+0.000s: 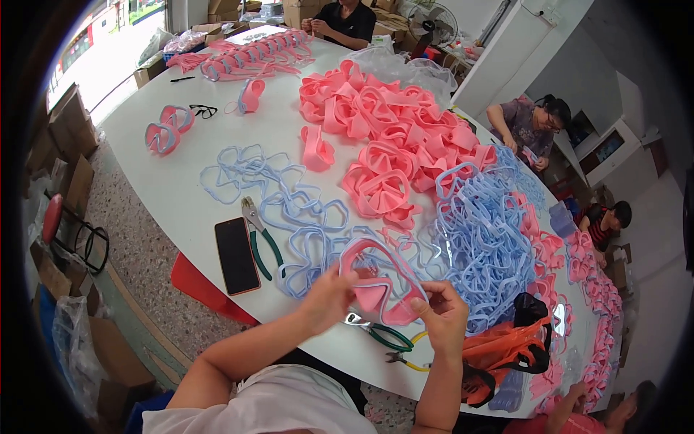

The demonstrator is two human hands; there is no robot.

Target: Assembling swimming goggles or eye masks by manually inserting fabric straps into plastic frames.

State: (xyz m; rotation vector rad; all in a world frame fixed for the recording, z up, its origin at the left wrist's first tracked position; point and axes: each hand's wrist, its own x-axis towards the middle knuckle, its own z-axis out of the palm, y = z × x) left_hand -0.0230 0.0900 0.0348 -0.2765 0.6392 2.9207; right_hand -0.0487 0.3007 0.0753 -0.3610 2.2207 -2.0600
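Observation:
Both my hands hold a pink goggle body (373, 295) with a pale blue rim along its edge, above the near side of the white table. My left hand (329, 295) grips its left side, slightly smeared by motion. My right hand (444, 309) has its thumb and fingers closed on the right side. Just under it lie pliers with green handles (390, 337) and small cutters with yellow handles (418, 340). Loose light blue goggle frames (311, 249) spread beyond my left hand. A dense heap of blue frames (484, 246) rises past my right hand.
A big pile of pink goggle bodies (390, 123) covers the table's middle. A phone (236, 255) and green-handled pliers (260, 239) lie left; glasses (204, 111) lie farther off. An orange bag (506, 351) sits right. Several people work around the table. A red stool (206, 289) stands below its left edge.

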